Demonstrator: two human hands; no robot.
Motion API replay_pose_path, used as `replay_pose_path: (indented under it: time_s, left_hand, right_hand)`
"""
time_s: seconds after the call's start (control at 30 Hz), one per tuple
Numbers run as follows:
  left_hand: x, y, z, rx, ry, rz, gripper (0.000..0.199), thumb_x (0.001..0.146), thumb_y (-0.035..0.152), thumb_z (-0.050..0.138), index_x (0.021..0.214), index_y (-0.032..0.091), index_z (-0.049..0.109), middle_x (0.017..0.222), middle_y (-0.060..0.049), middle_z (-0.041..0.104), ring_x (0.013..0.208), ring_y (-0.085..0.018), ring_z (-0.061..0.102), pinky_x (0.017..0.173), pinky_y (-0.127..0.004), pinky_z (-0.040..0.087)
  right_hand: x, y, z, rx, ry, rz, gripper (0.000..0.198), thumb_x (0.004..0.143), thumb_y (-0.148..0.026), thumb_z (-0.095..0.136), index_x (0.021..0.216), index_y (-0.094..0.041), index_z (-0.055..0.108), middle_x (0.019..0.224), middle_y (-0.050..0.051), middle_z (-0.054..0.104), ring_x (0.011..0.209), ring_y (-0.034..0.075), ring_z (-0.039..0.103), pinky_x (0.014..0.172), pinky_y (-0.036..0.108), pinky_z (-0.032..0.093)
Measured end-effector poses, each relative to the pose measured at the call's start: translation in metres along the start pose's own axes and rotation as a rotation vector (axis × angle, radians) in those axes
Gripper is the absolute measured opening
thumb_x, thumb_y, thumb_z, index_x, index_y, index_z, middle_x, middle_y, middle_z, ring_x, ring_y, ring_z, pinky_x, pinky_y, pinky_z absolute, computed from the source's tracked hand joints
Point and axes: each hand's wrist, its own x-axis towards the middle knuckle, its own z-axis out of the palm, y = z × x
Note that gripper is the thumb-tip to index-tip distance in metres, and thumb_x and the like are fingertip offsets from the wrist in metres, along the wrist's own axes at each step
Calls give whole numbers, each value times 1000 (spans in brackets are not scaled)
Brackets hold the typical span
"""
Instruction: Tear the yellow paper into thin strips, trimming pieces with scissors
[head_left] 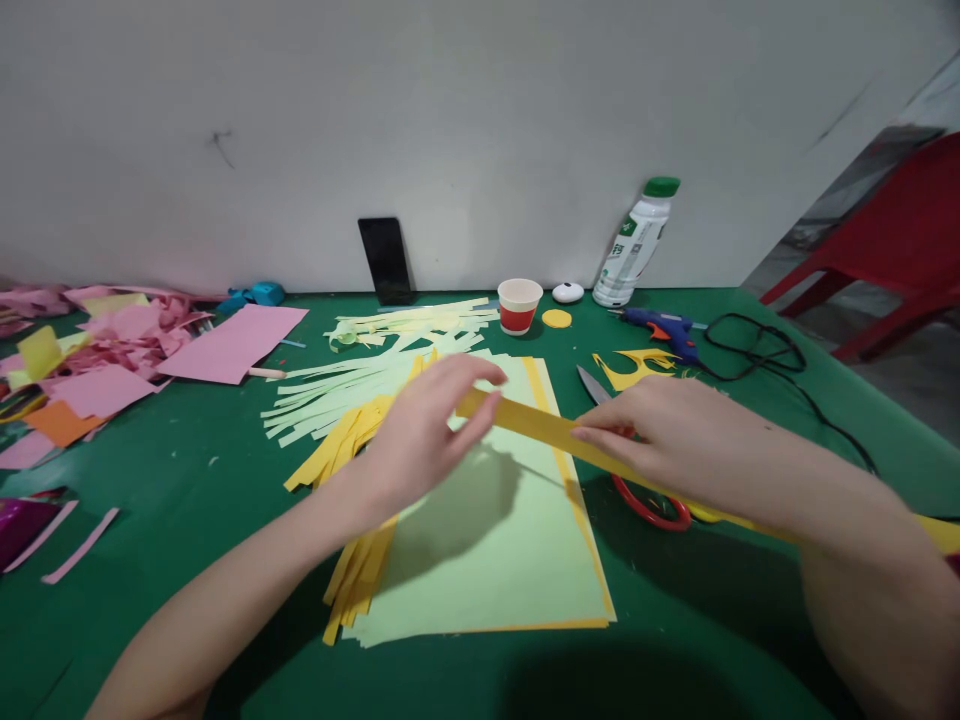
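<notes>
A long yellow paper strip [536,425] stretches between my hands above a stack of pale green paper sheets [480,540]. My left hand [427,425] curls its thumb and fingers around the strip's left end. My right hand [652,425] pinches the strip farther along, and the rest runs under my right forearm to the right edge. Scissors with red handles [652,508] lie under the strip beside the sheets, partly hidden by my right hand. Cut yellow strips [341,445] lie left of the stack, and pale green strips [315,395] spread behind them.
At the back stand a dark phone [386,260] against the wall, a paper cup [519,305] and a leaning bottle [636,245]. A blue glue gun [664,330] with a looped black cord [757,345] lies at right. Pink paper scraps [124,345] pile up at left.
</notes>
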Motion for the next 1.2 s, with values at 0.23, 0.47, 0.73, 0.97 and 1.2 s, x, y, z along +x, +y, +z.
replay_pose_path:
  time_s: [0.23, 0.47, 0.73, 0.97, 1.2]
  left_hand:
    - [-15, 26, 20, 200, -133, 356, 20, 87, 6, 37, 82, 10, 56, 87, -11, 65, 80, -18, 62, 59, -25, 53]
    - [-16, 21, 22, 263, -120, 394, 20, 85, 4, 38, 80, 8, 57, 82, -11, 65, 73, -18, 62, 49, -24, 50]
    - [-13, 10, 22, 34, -152, 91, 14, 84, 14, 45, 76, 14, 56, 71, -3, 63, 61, -12, 57, 52, -21, 45]
    - [-5, -1, 16, 45, -120, -1, 10, 80, 12, 48, 75, 14, 57, 70, -2, 64, 59, -10, 56, 51, -20, 42]
    - [-1, -20, 14, 72, -56, -30, 10, 81, 13, 47, 77, 14, 56, 74, -3, 64, 63, -11, 56, 56, -21, 44]
  right_hand:
    - [5, -16, 8, 27, -85, -99, 37, 86, -28, 37, 52, -16, 45, 50, -3, 48, 48, 9, 37, 51, 24, 22]
    - [6, -25, 8, -35, -58, -78, 39, 87, -25, 39, 49, -15, 44, 46, -2, 48, 44, 8, 32, 49, 25, 18]
    - [11, -31, 10, -115, -52, -51, 38, 88, -24, 35, 56, -16, 55, 58, 3, 61, 50, 12, 46, 50, 26, 17]
    - [14, -29, 1, -121, -92, 27, 38, 87, -25, 36, 56, -17, 56, 57, 2, 59, 49, 11, 42, 52, 27, 17]
    - [8, -15, -2, -92, -11, 54, 43, 88, -32, 35, 52, -18, 54, 45, -1, 48, 45, 11, 32, 48, 26, 17]
